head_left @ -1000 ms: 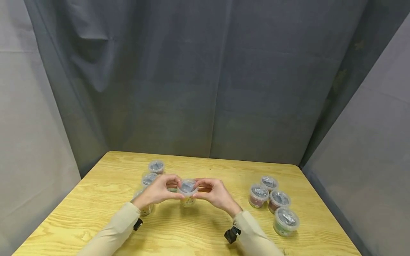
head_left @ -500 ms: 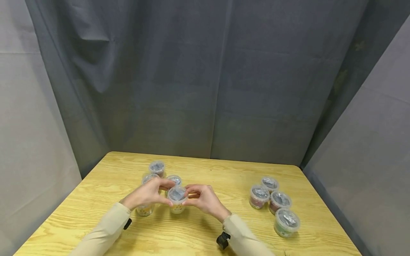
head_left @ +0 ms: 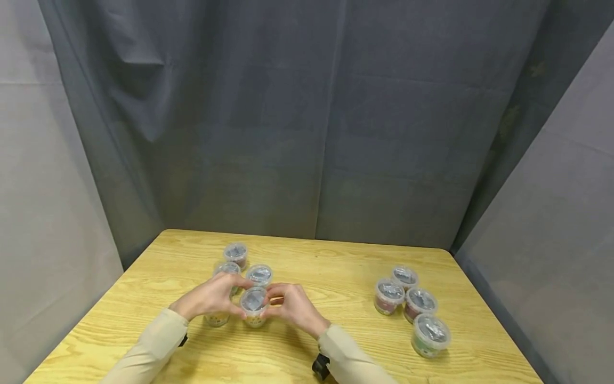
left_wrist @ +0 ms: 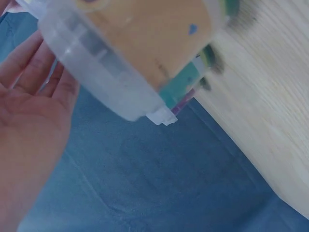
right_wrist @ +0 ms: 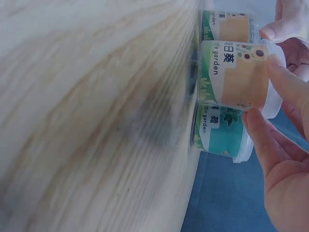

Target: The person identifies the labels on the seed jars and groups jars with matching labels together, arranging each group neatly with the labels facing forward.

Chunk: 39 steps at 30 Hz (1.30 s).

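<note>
Tub, held, seemingly touches wood-grain table before dark curtain.

Holds left arm and right arm outstretched from the lower edge of the head view, both sleeved to about the wrist and slanting inward toward each other. Faces left hand and right hand together, bare, with fingertips near one another. Curves the left fingers above a lower, forward-pointing thumb in a wide grip. Pinches likewise on the right, fingers bent, thumb lower.
</note>
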Tool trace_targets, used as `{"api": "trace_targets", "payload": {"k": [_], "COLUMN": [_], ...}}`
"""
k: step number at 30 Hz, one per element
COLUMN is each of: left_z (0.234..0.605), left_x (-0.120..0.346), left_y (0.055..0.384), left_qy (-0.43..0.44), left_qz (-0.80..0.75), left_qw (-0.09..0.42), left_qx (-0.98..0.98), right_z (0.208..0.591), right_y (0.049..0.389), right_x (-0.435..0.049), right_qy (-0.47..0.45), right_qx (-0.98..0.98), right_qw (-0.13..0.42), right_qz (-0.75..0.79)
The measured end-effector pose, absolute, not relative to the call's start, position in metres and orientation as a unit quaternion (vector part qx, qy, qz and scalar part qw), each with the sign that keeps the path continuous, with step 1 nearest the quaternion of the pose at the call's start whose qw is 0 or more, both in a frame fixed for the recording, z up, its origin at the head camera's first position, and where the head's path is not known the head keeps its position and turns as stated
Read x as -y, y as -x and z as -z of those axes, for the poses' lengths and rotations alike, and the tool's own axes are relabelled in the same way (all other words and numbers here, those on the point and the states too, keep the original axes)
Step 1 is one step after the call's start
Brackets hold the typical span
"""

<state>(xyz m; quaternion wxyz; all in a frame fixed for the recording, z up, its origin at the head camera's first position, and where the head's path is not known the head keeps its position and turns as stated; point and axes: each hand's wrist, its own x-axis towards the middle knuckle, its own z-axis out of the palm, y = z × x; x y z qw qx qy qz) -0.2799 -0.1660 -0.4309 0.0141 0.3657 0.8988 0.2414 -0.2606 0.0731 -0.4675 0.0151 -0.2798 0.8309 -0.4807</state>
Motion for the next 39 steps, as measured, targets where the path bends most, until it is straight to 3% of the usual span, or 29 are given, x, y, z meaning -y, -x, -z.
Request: {"api": "trace_targets", "payload": {"k": [39], "left_z": [0.4362], "left_x": [0.1706], "left_y": [0.2790], "left_qy": [-0.359], "left_qz": [-0.228], "left_qw": [0.025], "left_qx": [-0.905], "right_z": [0.4706], "right_y": [0.2545], "right_x": [-0.0640], "right_qy": [0.269], "right_qx": [-0.834], "right_qw": [0.010], "right_qz": [0.481]}}
